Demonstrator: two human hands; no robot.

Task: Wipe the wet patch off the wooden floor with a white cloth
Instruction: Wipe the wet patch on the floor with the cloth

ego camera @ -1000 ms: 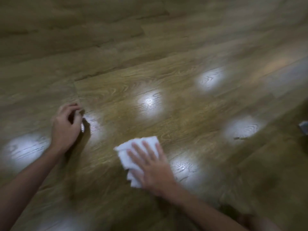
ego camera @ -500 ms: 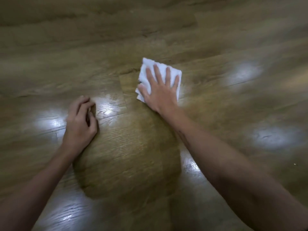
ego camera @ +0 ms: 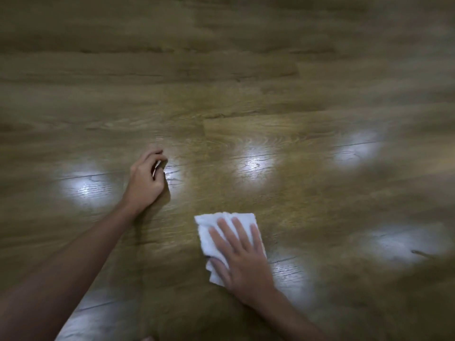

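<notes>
A folded white cloth (ego camera: 211, 230) lies flat on the wooden floor (ego camera: 246, 70), low and right of centre. My right hand (ego camera: 243, 259) presses down on it with the fingers spread, covering most of its right side. My left hand (ego camera: 147, 180) rests on the floor to the upper left of the cloth, fingers curled in, holding nothing that I can see. The boards shine with several bright light reflections. The picture is blurred and I cannot pick out a wet patch.
Only bare wooden planks surround the hands, with plank seams running left to right. A small dark speck (ego camera: 422, 253) lies on the floor at the right, inside one reflection.
My right hand has pulled the cloth back toward me from the far position of half a second ago. The left hand stays planted on the floor.
</notes>
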